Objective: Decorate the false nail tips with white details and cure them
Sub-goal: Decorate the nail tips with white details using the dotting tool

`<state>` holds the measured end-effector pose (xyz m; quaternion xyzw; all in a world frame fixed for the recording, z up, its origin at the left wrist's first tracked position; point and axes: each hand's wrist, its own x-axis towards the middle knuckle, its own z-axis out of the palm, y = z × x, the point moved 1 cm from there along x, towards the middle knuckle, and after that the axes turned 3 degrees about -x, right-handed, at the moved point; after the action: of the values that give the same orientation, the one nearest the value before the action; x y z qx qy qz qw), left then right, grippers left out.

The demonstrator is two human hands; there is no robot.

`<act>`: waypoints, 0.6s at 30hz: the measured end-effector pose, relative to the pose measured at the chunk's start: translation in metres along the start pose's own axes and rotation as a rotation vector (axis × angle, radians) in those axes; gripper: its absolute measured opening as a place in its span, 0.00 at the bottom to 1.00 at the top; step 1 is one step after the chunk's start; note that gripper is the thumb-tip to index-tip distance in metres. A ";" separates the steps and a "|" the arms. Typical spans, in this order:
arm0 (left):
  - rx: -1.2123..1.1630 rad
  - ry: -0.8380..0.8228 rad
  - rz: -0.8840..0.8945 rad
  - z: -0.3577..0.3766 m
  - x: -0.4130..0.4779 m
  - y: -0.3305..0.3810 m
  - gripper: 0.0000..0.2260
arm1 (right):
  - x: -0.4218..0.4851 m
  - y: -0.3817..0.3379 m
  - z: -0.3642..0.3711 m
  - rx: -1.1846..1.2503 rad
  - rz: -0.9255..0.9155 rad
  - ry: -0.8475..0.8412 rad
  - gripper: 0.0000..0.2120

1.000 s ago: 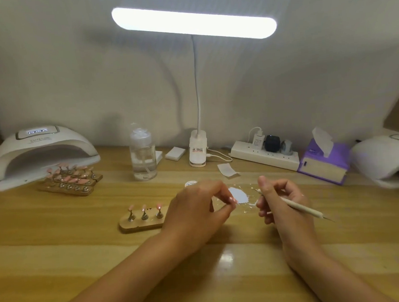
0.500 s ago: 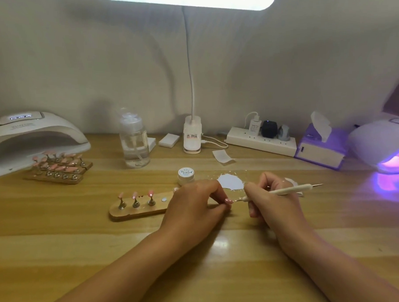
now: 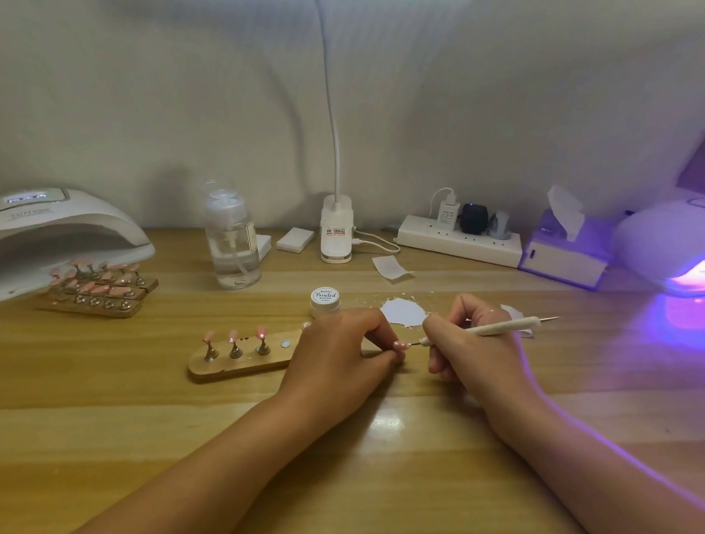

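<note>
We looked down on a big wooden table (image 3: 107,443). At its far right a white curing lamp (image 3: 668,242) glowed purple, and at the far left sat a second lamp (image 3: 47,238) with no purple inside. Between them stood a desk light (image 3: 337,235), a clear bottle (image 3: 233,248), a power strip (image 3: 455,241) and a tissue box (image 3: 566,255). Nearer to us lay a wooden stand (image 3: 233,365) with three pink tips (image 3: 234,336) up on little posts. The left hand (image 3: 339,357) was in front of the stand's right end, and the right hand (image 3: 469,350) was close beside it. Behind the hands were a small jar (image 3: 325,301) and a white paint blob (image 3: 404,313). The right hand had its fingers curled round a thin pen (image 3: 501,326), held like a pencil. The smallest thing was the nail tip (image 3: 400,345). The left hand pinched it between thumb and finger, low over the table. The pen's point was right at it, but we could not tell if they touched. We thought the tip was very light, thin, hard and smooth, so it could slip or flick away. We thought it best to hold it by its sides or its back end, because wet white paint on top would smear.
</note>
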<state>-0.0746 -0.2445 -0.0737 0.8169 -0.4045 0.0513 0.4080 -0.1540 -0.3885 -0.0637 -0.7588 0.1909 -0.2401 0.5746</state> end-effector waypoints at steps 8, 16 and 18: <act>0.009 0.007 0.015 0.000 0.000 0.001 0.10 | 0.001 0.001 0.001 -0.014 -0.009 0.001 0.14; 0.016 0.011 0.018 0.000 0.000 0.001 0.10 | -0.001 -0.003 -0.001 0.136 0.015 0.031 0.14; 0.031 0.010 0.024 0.000 0.000 0.002 0.10 | -0.002 -0.005 0.000 0.129 0.008 0.004 0.10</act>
<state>-0.0761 -0.2447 -0.0727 0.8180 -0.4113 0.0667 0.3966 -0.1555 -0.3860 -0.0587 -0.7190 0.1790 -0.2511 0.6228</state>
